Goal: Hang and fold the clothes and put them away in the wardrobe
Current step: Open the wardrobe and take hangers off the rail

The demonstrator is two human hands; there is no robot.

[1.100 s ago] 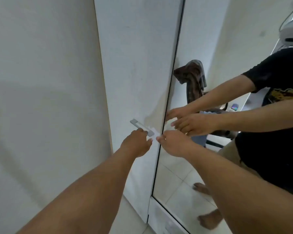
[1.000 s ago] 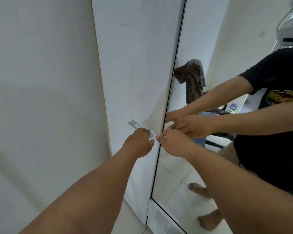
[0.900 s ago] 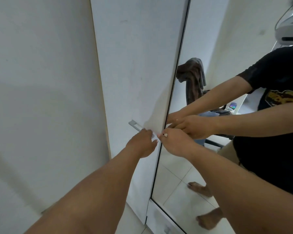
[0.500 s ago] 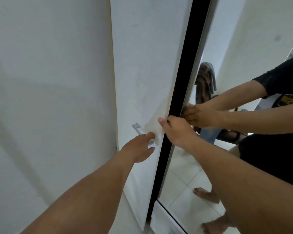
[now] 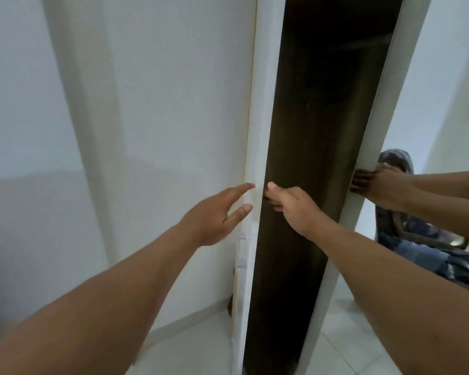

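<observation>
The white wardrobe door (image 5: pixel 257 131) stands swung out toward me, seen almost edge-on. My right hand (image 5: pixel 290 207) grips its edge at mid height, thumb on top and fingers curled behind it. My left hand (image 5: pixel 217 212) is open beside the door's outer face, straight fingertips touching the edge. Below it the metal handle (image 5: pixel 242 250) shows edge-on. Between the white door and the mirror door (image 5: pixel 374 147) the wardrobe's dark interior (image 5: pixel 309 158) is in view. No garment is in either hand.
The mirror on the right reflects my arms, a grey garment (image 5: pixel 397 161) draped over a chair and bluish clothes (image 5: pixel 428 255) on its seat. A white wall (image 5: pixel 119 131) is on the left, and a pale tiled floor (image 5: pixel 344 334) is below.
The white door has swung open toward me, widening the dark gap. My left hand has let go of the handle and opened; my right hand stays on the door's edge.
</observation>
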